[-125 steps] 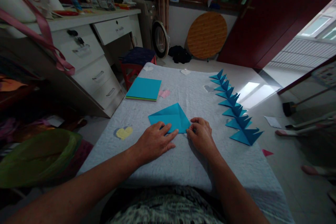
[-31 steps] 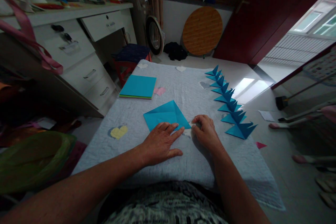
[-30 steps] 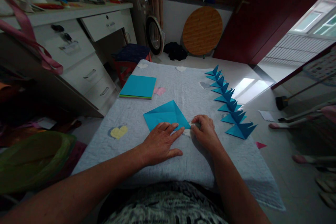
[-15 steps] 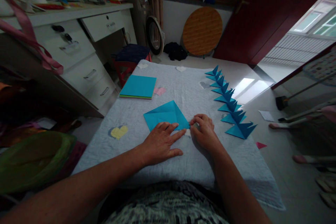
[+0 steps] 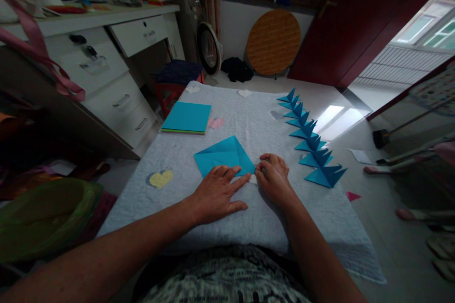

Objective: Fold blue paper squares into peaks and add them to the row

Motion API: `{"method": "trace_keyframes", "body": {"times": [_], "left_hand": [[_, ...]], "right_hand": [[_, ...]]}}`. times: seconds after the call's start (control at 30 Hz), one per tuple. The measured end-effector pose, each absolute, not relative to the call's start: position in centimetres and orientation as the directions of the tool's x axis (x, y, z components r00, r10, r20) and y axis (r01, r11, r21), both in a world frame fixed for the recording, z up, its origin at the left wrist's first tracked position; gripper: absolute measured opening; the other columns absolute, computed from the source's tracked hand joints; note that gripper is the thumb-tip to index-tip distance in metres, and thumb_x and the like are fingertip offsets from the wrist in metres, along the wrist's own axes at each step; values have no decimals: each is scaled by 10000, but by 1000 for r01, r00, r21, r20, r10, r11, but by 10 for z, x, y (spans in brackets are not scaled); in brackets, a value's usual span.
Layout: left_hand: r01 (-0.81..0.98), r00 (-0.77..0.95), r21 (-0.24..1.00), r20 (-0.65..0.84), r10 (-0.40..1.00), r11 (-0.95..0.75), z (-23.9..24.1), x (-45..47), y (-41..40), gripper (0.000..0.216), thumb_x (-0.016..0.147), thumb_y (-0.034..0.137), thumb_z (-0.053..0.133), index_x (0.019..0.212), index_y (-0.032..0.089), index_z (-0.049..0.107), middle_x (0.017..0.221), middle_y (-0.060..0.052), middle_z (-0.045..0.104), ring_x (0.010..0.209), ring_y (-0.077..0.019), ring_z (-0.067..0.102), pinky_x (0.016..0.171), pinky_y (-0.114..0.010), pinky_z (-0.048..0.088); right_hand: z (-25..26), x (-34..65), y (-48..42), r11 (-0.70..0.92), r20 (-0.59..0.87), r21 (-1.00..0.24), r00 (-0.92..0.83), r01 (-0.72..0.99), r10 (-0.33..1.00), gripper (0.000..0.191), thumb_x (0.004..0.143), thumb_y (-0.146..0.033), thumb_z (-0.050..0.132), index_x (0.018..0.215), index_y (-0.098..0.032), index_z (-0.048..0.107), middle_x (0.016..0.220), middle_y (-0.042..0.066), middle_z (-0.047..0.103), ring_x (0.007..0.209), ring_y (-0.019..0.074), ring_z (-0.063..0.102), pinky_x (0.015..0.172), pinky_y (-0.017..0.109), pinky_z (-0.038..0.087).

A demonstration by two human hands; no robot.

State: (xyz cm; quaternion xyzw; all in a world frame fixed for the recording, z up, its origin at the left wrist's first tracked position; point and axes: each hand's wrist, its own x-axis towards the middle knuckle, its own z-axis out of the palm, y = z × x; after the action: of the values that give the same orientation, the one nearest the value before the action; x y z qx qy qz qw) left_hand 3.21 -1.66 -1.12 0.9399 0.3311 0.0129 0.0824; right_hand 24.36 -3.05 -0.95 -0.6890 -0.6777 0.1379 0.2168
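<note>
A folded blue paper sheet (image 5: 223,157) lies on the grey quilted cloth (image 5: 249,218). My left hand (image 5: 216,194) rests flat on the sheet's near edge, fingers stretched out and pressing it down. My right hand (image 5: 273,177) is curled, its fingertips pinched at the sheet's right corner. Along the cloth's right side runs a row of several folded blue paper pieces (image 5: 309,139).
A stack of square coloured paper (image 5: 187,118) lies at the cloth's far left. White desk drawers (image 5: 117,85) stand to the left, a red stool (image 5: 176,83) behind. A green bag (image 5: 46,213) sits at the near left. A round wooden board (image 5: 273,41) leans against the far wall.
My right hand has slid a little left, back onto the sheet's right corner. My left hand and the sheet have stayed put.
</note>
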Motion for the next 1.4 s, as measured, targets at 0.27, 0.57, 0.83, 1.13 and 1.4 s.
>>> {"method": "trace_keyframes", "body": {"times": [0.27, 0.57, 0.83, 1.13, 1.4], "left_hand": [[630, 772, 149, -20, 635, -762, -10, 32, -19, 745, 903, 712, 438, 1525, 314, 333, 1513, -96, 418, 1277, -325, 416, 1077, -472, 291], [638, 766, 145, -15, 643, -757, -11, 31, -19, 736, 907, 712, 424, 1514, 299, 360, 1514, -99, 423, 1270, -332, 421, 1068, -478, 301], [634, 768, 148, -9, 640, -759, -10, 31, -19, 745, 909, 696, 446, 1530, 300, 330, 1504, -103, 431, 1265, -333, 425, 1075, -485, 291], [636, 766, 151, -2, 643, -757, -11, 31, -19, 726, 908, 687, 459, 1512, 294, 372, 1498, -105, 437, 1259, -338, 425, 1067, -484, 297], [630, 768, 154, 21, 640, -761, -12, 30, -19, 713, 911, 682, 457, 1506, 295, 384, 1488, -104, 444, 1252, -331, 422, 1074, -485, 293]], "right_hand": [[-12, 240, -28, -24, 124, -420, 84, 907, 989, 148, 888, -211, 508, 839, -204, 648, 1227, 110, 594, 1165, 311, 469, 990, 493, 322], [-16, 251, -29, -45, 163, -563, 165, 825, 973, 304, 756, -90, 439, 966, -222, 615, 1114, 82, 604, 1103, 272, 490, 956, 437, 346], [-11, 237, -31, -1, 158, -383, 67, 924, 985, 350, 846, -360, 589, 1171, -229, 601, 1262, 127, 558, 1172, 333, 456, 1006, 505, 301], [-9, 234, -31, -64, 103, -346, 106, 936, 989, 531, 822, -218, 547, 1351, -270, 548, 1343, 118, 535, 1224, 326, 445, 1046, 506, 285], [-14, 244, -30, -103, 124, -372, 159, 923, 979, 537, 858, -162, 457, 1383, -250, 530, 1326, 115, 551, 1229, 319, 442, 1058, 513, 299]]}}
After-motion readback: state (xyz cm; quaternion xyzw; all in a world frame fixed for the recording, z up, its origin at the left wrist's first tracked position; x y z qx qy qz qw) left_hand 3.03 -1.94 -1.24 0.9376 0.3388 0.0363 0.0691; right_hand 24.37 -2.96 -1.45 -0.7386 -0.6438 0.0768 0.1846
